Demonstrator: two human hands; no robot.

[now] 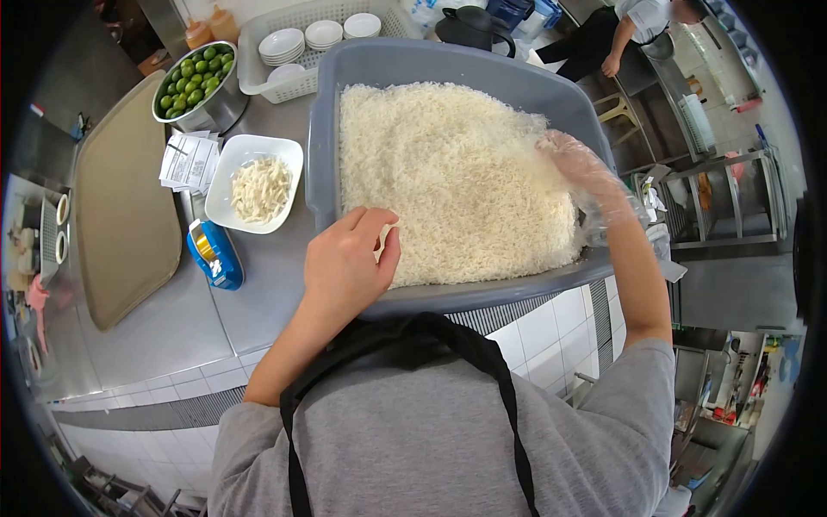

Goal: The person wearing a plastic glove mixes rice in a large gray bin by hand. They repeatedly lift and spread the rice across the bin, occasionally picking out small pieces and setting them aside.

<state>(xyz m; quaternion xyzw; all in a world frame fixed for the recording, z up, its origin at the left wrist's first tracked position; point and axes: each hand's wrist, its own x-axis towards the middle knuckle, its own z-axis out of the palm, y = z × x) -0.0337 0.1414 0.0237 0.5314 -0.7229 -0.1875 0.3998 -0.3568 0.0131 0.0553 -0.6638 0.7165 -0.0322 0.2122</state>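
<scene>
A large grey plastic tub (379, 65) full of white rice noodles (448, 172) stands on the steel counter in front of me. My left hand (349, 263) grips the tub's near rim, thumb over the edge by the noodles. My right hand (581, 168), inside a clear plastic glove, rests in the noodles at the tub's right side, fingers spread among the strands.
Left of the tub are a white square dish of noodles (256, 183), paper slips (189, 161), a blue-yellow packet (214, 254), a beige tray (121, 207), a bowl of limes (196, 77) and a basket of white bowls (301, 43). Another person (620, 34) stands far right.
</scene>
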